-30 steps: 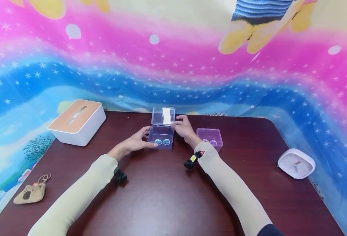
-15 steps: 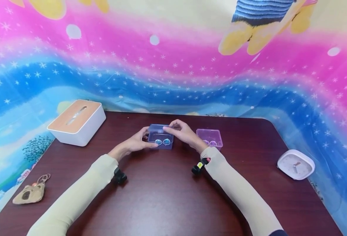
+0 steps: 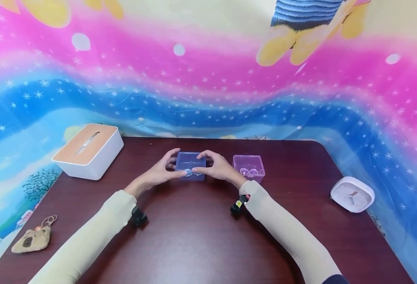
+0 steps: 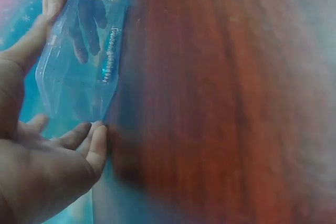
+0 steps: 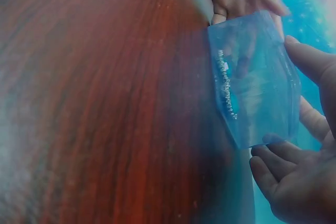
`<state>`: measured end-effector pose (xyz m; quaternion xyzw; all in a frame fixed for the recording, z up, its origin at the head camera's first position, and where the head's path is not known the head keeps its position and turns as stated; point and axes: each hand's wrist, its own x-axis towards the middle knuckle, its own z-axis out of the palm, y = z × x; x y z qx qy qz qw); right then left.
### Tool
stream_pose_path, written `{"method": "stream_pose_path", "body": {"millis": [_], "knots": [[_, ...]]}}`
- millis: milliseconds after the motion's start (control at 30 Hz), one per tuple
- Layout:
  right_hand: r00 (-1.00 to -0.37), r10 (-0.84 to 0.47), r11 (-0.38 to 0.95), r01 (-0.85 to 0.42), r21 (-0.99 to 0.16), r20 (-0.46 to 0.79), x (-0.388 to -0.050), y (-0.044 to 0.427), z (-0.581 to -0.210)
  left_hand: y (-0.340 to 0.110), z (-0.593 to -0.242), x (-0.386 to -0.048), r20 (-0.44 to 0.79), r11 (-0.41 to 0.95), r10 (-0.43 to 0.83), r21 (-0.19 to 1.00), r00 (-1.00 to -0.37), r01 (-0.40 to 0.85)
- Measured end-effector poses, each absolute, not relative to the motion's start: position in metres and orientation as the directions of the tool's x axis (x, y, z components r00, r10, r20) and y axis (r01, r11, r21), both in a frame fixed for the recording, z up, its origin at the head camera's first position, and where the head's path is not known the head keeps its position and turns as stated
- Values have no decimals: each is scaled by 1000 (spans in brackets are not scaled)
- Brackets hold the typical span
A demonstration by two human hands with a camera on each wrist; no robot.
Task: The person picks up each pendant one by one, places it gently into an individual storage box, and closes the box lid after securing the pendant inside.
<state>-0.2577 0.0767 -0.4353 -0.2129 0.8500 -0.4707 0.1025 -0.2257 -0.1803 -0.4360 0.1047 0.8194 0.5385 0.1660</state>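
Observation:
A clear blue-tinted plastic box (image 3: 190, 159) stands on the table with its hinged lid down. Through its wall show two blue ornaments with sparkling beaded rims (image 5: 228, 88), partly hidden by the thumbs in the head view. My left hand (image 3: 160, 170) grips the box's left side, thumb at the front and fingers behind. From the right, my right hand (image 3: 219, 167) holds the box, its thumb at the lid's front edge. Both wrist views show fingers about the box (image 4: 79, 87) on opposite ends. Close to my right hand is a pink-tinted clear box (image 3: 248, 162) containing round ornaments.
A white tissue box (image 3: 103, 159) with a wood-coloured top stands at the back left. A tan pouch keychain (image 3: 32, 239) lies at the front left, and a white clock (image 3: 352, 194) stands at the right. A patterned cloth backdrop (image 3: 208, 90) hangs behind the table (image 3: 194, 236).
The blue box's lid has swung forward and down from upright. My right hand moved from the lid's side onto its front edge, while my left hand kept its grip. The head view shifted slightly.

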Motion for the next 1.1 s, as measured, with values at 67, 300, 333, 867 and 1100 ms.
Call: {"method": "stream_pose_path", "body": {"millis": [67,300,333,867,1100], "knots": [[-890,-456,457,-252,-853,18,-258,78,-437,-181,-436,-225,-133,370,346,929,-929,5],[-880,-474,407,-201,-891,-19,-258,78,-442,-181,-439,-226,-99,362,317,932,-943,24],[-879,-477,404,-202,-892,-17,-258,79,-442,-181,-439,-226,-95,363,317,931,-944,29],[-859,-509,390,-183,-902,-46,-258,77,-438,-182,-435,-224,-102,367,319,930,-942,23],[-853,-498,585,-464,-665,158,-243,84,-411,-180,-427,-225,91,423,289,881,-953,213]]}}
